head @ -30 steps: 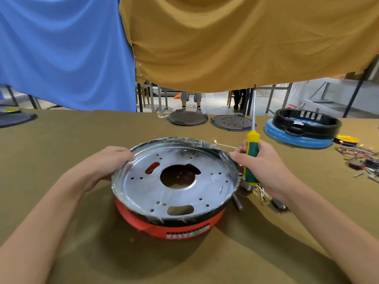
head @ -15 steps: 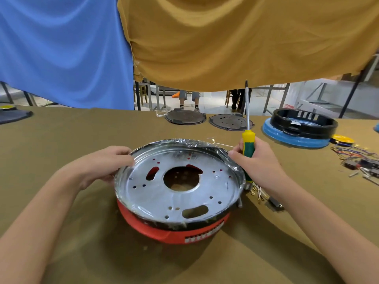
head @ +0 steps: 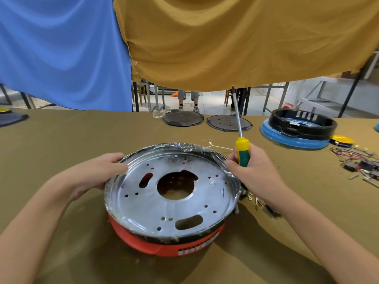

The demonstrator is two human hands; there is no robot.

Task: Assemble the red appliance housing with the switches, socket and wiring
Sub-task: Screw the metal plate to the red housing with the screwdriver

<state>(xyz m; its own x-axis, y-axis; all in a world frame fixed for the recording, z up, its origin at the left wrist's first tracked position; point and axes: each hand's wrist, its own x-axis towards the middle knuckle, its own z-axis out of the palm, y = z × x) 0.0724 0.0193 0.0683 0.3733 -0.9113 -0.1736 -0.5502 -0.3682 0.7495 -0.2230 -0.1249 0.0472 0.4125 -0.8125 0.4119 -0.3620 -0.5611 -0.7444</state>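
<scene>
From the head camera, the round red plastic appliance housing [head: 164,245] sat on the olive-brown cloth-covered table [head: 61,144], near its front edge and about midway between its left and right edges. A perforated silver metal plate [head: 172,203], its rim wrapped in clear film, lay on top of the housing.

The left hand [head: 98,173] rested on the plate's left rim, fingers curled over the edge and close together. The right hand [head: 254,171] was wrapped round the yellow-and-green-handled screwdriver [head: 242,154], shaft pointing up and away, while its fingertips touched the plate's right rim.

The likely risk was the divided right-hand grip: with the tool filling the palm, only fingertips steadied the rim, so the slick film could let the plate slide or tip. The upright shaft could also swing wide if the wrist turned.

The tangle of coloured wires and small parts [head: 356,160] lay towards the table's right edge, well apart from the housing. Whether switches or a socket were already fitted could not be told, since the plate covered the housing's interior. The small metal bits [head: 256,201] just beside the housing, under the right wrist, were too small to identify. The print on the housing's front label was unreadable.
</scene>
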